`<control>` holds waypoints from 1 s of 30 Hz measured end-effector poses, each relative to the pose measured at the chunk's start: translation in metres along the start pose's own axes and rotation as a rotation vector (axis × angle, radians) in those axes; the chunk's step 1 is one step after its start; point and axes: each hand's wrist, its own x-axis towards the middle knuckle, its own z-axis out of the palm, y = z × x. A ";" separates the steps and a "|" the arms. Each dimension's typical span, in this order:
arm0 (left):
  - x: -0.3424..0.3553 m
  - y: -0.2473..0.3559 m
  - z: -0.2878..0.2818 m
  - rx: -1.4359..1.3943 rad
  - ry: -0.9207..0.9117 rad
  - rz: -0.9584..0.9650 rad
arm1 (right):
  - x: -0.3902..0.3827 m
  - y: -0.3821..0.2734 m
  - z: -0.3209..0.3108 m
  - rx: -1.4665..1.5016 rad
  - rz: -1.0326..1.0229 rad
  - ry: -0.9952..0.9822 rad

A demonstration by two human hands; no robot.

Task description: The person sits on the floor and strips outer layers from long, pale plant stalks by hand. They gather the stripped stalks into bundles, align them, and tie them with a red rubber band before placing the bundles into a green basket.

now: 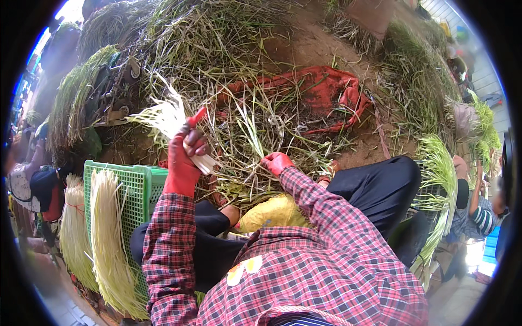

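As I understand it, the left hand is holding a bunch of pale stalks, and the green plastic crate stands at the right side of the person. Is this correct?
Not quite: the green plastic crate stands on the left side, as the head view shows. The left hand is indeed holding a bunch of pale stalks.

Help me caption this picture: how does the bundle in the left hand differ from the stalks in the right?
The bundle in the left hand is thick; the stalks in the right hand are few. The bundle is mostly white, the stalks greener. The bundle leans well leftward, the stalks only slightly. Both are long, thin plant pieces pointing away from the person.
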 end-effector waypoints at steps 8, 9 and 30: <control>-0.002 -0.049 -0.021 0.537 0.152 -0.158 | -0.093 -0.051 -0.010 0.861 -0.100 -0.102; -0.004 -0.055 -0.024 0.622 0.132 -0.164 | -0.099 -0.056 -0.011 0.756 -0.145 -0.092; -0.015 -0.079 -0.040 0.680 0.262 0.005 | -0.066 -0.119 0.008 1.467 0.065 -0.575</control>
